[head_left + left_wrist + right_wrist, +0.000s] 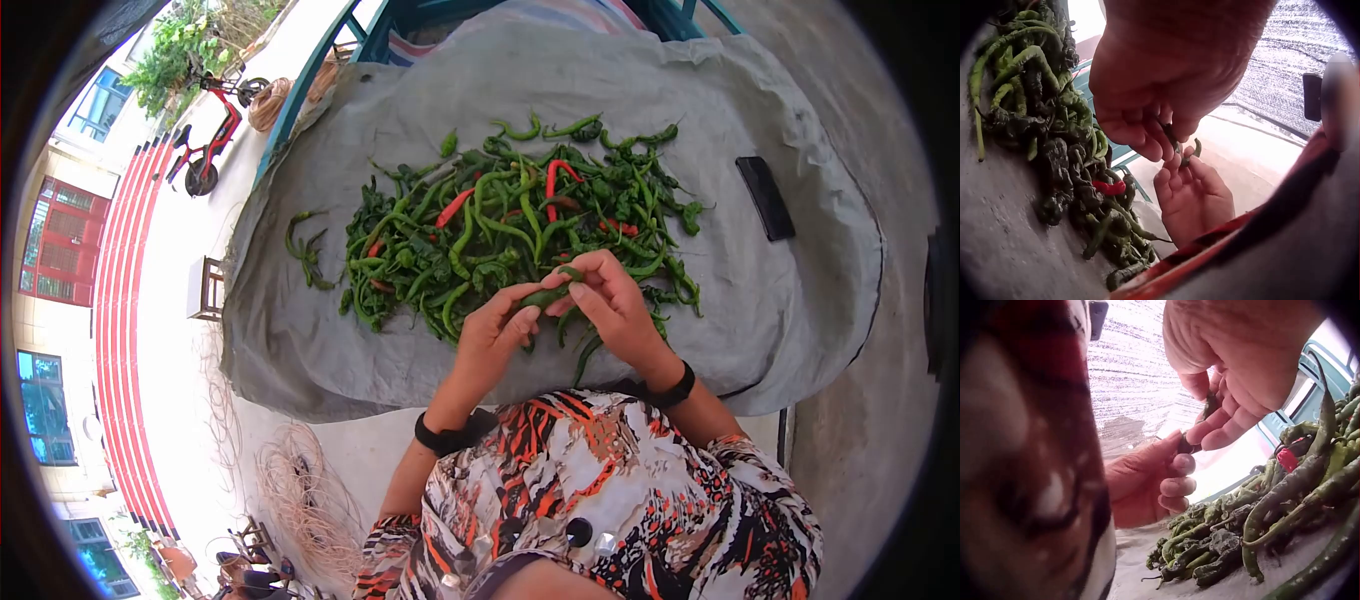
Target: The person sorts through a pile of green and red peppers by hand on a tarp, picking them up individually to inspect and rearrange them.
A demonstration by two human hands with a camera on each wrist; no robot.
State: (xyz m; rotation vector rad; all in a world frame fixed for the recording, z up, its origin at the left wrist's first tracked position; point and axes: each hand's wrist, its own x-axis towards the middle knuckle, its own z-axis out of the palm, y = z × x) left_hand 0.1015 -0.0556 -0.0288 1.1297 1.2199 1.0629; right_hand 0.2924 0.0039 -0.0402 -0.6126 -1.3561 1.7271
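— What has she got there, in the middle of the frame?

— One green chili pepper (545, 296), held between both hands just above the near edge of the pepper pile (500, 225). It lies roughly left to right, one end in each grip.

— Both hands clenched on it?

— Yes. The left hand (497, 332) pinches the left end with thumb and fingertips, and the right hand (608, 305) curls its fingers over the right end. Neither is nearer; they meet on it.

— And around them?

— The pile of green and a few red peppers spreads toward the top of the frame on a grey cloth (790, 300) over the counter. A small separate bunch (305, 250) lies at the left, and a dark phone (766, 197) lies at the upper right, well apart. Bare cloth lies on both sides of the hands; the cloth's front edge runs just below them.
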